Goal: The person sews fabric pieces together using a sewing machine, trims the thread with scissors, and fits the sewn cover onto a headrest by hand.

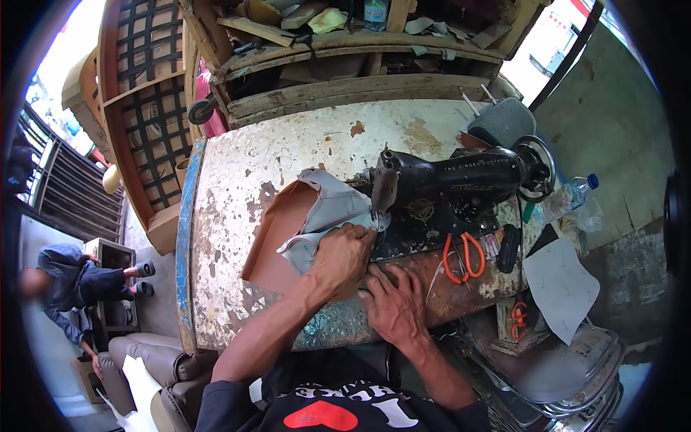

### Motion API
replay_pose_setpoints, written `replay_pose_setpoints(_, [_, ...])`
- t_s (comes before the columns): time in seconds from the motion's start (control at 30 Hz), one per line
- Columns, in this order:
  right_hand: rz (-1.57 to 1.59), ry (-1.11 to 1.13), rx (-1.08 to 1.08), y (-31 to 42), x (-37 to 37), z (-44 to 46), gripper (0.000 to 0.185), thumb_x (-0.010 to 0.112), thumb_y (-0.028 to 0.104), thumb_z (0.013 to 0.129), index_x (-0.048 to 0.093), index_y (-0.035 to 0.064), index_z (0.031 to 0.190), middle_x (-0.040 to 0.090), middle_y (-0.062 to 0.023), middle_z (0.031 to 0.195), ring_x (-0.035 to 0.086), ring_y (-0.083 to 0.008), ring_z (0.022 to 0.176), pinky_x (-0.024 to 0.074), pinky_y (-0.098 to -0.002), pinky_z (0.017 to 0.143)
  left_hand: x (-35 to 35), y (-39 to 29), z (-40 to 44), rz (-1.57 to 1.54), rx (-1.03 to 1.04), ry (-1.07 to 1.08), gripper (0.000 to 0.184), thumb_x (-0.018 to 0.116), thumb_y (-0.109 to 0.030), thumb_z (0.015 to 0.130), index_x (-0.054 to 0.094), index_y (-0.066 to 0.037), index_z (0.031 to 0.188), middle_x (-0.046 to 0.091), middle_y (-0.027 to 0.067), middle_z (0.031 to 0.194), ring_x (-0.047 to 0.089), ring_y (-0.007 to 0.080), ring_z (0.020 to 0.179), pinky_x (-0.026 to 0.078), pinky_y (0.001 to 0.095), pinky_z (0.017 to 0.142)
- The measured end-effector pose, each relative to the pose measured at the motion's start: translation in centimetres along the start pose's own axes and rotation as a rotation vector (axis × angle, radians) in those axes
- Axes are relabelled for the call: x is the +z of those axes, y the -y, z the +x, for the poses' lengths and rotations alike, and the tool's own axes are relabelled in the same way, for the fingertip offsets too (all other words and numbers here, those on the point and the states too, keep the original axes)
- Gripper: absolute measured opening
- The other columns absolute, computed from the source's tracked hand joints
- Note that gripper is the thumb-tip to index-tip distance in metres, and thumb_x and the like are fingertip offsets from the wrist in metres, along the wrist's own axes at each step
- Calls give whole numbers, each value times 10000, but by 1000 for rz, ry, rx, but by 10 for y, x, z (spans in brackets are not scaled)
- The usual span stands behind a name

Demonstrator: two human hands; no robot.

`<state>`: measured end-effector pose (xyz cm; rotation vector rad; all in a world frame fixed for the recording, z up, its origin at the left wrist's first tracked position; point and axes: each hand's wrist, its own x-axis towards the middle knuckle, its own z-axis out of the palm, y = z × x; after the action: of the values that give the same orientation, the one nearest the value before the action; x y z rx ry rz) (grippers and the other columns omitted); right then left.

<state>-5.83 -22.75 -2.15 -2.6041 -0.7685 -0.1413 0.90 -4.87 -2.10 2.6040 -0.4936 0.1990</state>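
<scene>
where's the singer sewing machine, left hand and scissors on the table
Singer sewing machine (453,174), head view: black arm
Left hand (344,256), head view: back of the hand
Scissors (481,257), head view: orange right handle

A wooden shelf (345,98) (well cluttered) stands beyond the table (324,129), daylight on either side; a dark grille (80,189) and grey floor (163,302) lie left, a stained wall (612,122) right.

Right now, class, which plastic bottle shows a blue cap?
The bottle just right of the sewing machine: its blue cap is visible, whereas the other bottle, on the wooden shelf, shows none.
</scene>
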Motion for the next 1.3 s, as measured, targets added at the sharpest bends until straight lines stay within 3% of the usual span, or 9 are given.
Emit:
replay_pose_setpoints(0.53, [-14, -48, 17, -8, 3, -1, 339, 662, 308, 977, 727, 107, 1242, 643, -36, 1440, 525, -299, 1328, 341, -515, 1165, -7, 3, 6, -3, 39, -7, 230, 686, -125, 937, 765, 0, 1113, 692, 176, 916, 699, 378, 909, 578, 467, 799])
replay_pose_setpoints(0.8, [-10, -48, 10, -10, 3, 1, 327, 667, 318, 972, 730, 117, 1222, 634, -33, 1438, 518, -300, 1333, 339, -518, 1166, -10, 2, 0, -8, 146, 12, 165, 708, -50, 817, 733, -13, 976, 653, 141, 868, 665, 338, 905, 554, 442, 827])
replay_pose_setpoints(1.3, [-19, -27, 23, -10, 4, 1, 345, 679, 311, 957, 728, 113, 1235, 630, -40, 1446, 514, -291, 1347, 325, -532, 1172, -11, 0, -8, -43, 138, 66, 259, 753, -55, 757, 764, -28, 1014, 689, 131, 945, 655, 337, 939, 536, 428, 883])
